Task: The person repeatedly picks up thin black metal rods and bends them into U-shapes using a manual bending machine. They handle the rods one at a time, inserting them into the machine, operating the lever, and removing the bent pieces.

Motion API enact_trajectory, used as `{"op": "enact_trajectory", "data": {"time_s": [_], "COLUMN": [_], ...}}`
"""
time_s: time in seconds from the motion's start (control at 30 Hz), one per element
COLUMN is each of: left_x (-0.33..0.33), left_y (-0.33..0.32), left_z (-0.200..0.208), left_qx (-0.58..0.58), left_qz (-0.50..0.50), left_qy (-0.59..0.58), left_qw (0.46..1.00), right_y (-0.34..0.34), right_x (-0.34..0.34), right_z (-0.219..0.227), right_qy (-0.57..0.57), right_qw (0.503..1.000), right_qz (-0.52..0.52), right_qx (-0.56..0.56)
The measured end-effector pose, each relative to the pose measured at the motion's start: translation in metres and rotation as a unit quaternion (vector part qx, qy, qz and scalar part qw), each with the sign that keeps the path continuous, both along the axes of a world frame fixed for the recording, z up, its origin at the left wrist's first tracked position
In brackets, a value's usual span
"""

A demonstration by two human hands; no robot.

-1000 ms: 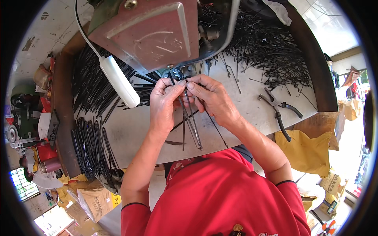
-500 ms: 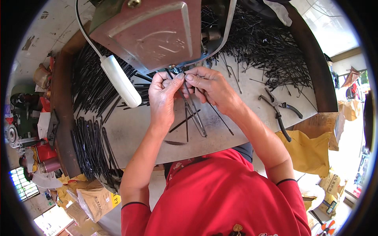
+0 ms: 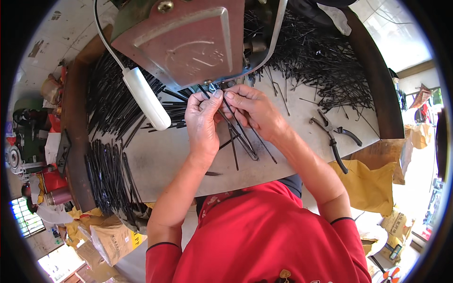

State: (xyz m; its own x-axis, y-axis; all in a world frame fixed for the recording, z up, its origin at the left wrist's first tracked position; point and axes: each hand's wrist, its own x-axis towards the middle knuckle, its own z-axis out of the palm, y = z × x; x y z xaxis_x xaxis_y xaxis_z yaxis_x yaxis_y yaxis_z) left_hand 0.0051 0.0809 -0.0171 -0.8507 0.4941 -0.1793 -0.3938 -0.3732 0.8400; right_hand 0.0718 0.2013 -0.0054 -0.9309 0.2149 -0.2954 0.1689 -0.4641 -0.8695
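Beneath the red-brown head of a machine [image 3: 188,45], both my hands meet with fingertips close together. My left hand [image 3: 204,115] is closed, thumb and fingers pinching thin black rods [image 3: 244,144] that slant down toward me. Close beside it, my right hand [image 3: 257,111] is closed too, its thumb and forefinger on a slender black rod [image 3: 265,147]. Small metal parts of the machine sit right at my fingertips; the exact joint there is partly hidden by my fingers. The rods' lower ends hang over the pale metal tabletop [image 3: 155,165].
Bundles of black rods [image 3: 111,174] lie on the left, and a large tangled heap [image 3: 321,66] at the back right. Pliers [image 3: 332,134] with dark handles rest on the right. A white cylindrical lamp [image 3: 147,100] hangs at the left. Raised brown edges [image 3: 391,94] border the table.
My left hand and the rods have shifted slightly right, and the rods' lower ends have swung right. My right hand stays pinched near the machine. The view has shifted slightly.
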Motion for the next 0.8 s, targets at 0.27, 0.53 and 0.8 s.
{"op": "enact_trajectory", "data": {"time_s": [0.27,0.53,0.8], "left_x": [-0.014,0.002,0.0], "left_y": [-0.005,-0.009,-0.009], "left_z": [0.01,0.0,0.004], "left_qx": [-0.021,-0.022,-0.051], "left_qz": [-0.033,0.025,0.024], "left_qy": [0.007,-0.028,0.044], "left_qw": [0.999,0.999,0.997], "right_y": [-0.022,-0.027,-0.027], "right_x": [0.0,0.006,0.005], "right_z": [0.015,0.006,0.014], "right_qy": [0.002,0.001,-0.011], "right_qw": [0.991,0.992,0.987], "right_qz": [-0.066,-0.07,-0.06], "right_qx": [0.114,0.1,0.15]}}
